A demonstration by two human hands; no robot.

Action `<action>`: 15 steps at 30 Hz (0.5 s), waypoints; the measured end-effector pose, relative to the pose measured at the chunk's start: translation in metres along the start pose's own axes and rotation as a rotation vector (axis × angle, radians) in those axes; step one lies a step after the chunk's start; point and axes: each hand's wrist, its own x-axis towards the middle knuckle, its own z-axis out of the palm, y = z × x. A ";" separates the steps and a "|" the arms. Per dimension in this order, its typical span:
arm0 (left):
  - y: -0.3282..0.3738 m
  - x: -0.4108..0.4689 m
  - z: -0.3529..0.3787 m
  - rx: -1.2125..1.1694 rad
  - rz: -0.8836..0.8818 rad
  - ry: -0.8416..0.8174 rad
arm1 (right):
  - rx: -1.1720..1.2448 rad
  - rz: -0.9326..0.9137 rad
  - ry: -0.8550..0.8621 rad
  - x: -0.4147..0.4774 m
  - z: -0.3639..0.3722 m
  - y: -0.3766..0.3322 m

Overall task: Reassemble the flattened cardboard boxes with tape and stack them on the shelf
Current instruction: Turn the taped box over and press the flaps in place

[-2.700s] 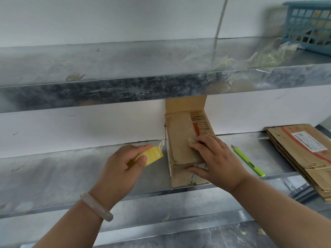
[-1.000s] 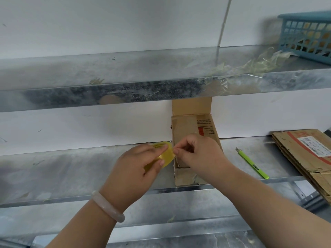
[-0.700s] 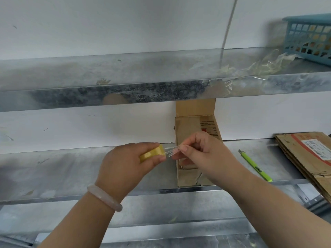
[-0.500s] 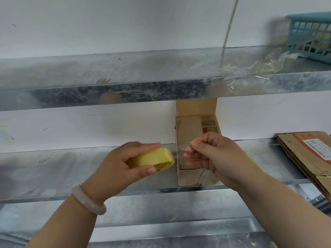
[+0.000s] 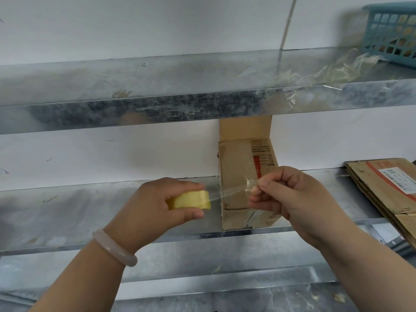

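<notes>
Fingers of the left hand point(image 5: 153, 206) curl round a yellow tape roll point(image 5: 189, 200), thumb underneath and the other fingers over the top, holding it just left of the frame's centre. Across from it the right hand point(image 5: 290, 199) pinches the free end of a clear strip of tape point(image 5: 229, 191) between thumb and forefinger, with its other fingers folded toward the palm. The strip runs taut from roll to pinch, rising slightly to the right. Both forearms come up from the bottom edge, and a pale bracelet point(image 5: 114, 248) sits on the left wrist.

Right behind the stretched strip stands a small cardboard box point(image 5: 238, 167), in the middle of the frame on the lower shelf point(image 5: 67, 210), close to its front edge. Its back flap stands up and disappears behind the front lip of the upper shelf point(image 5: 157, 86). The right hand covers the box's lower right part, and the strip crosses in front of its face; whether it touches the cardboard I cannot tell.

At the right edge a pile of flattened boxes point(image 5: 387, 188) lies on the same lower shelf, reaching past its front edge. In the top right corner a blue basket point(image 5: 394, 34) sits on the upper shelf, with crumpled clear film point(image 5: 326, 70) lying beside it and draping over the lip.
</notes>
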 end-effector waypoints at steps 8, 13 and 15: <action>-0.005 0.003 0.013 -0.035 0.047 0.007 | -0.076 -0.011 0.097 -0.006 -0.023 0.009; -0.004 0.009 0.028 0.447 0.085 0.030 | -0.049 0.014 0.151 -0.010 -0.039 0.021; -0.009 0.009 0.029 0.365 0.099 -0.012 | -0.036 0.019 0.180 -0.010 -0.048 0.025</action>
